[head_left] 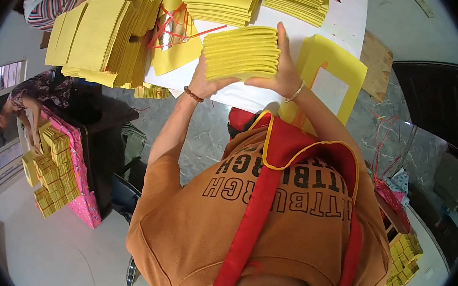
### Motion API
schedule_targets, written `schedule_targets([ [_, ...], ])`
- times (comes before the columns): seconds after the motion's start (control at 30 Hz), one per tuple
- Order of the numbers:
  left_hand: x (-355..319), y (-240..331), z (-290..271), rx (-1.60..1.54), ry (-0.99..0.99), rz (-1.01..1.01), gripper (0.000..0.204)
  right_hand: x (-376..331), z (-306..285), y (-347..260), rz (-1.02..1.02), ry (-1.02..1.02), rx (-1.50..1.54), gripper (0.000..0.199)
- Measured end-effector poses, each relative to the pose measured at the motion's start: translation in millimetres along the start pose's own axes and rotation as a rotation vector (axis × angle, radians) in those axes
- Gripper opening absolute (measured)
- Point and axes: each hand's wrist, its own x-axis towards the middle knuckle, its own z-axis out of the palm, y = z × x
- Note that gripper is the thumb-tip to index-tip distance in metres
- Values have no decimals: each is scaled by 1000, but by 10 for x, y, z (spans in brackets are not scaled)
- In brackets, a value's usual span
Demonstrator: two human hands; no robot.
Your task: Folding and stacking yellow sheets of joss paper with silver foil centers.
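Both my hands grip a thick stack of folded yellow paper [241, 52] at the near edge of the white-topped table. My left hand [206, 81] presses on its left side, with a brown beaded bracelet at the wrist. On the other side my right hand [285, 74] wraps round the right end, the thumb underneath and the fingers up along the edge. The layered folds of the stack face me. Left of it lies a flat yellow sheet [166, 64] with red strips [169, 26] on it. To the right, a large yellow sheet [349, 72] bears a white rectangle [328, 90].
Tall piles of yellow paper [97, 33] fill the table's left side, with more stacks [222, 3] at the far edge. At left, a person [31, 98] handles yellow bundles [55, 171] on a pink-covered table [87, 204]. Further bundles [405, 262] sit at lower right.
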Motion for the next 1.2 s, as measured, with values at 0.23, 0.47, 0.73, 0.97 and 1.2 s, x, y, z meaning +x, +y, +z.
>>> schedule_targets([
  [0.23, 17, 77, -33, -359, -54, -205, 50, 48, -88, -59, -28, -102, -268, 134],
  [0.47, 53, -6, 25, -373, -70, -273, 63, -6, 9, -71, -16, 4, -76, 129],
  [0.73, 107, 244, -261, -193, 53, -174, 87, 317, -560, -360, -194, -256, -597, 98],
  [0.97, 130, 646, -709, 231, 132, 0, 82, 443, -414, -435, 167, -393, -561, 98],
  [1.2, 204, 545, -597, 592, 29, 80, 78, 264, -187, 923, 347, -282, -40, 97],
])
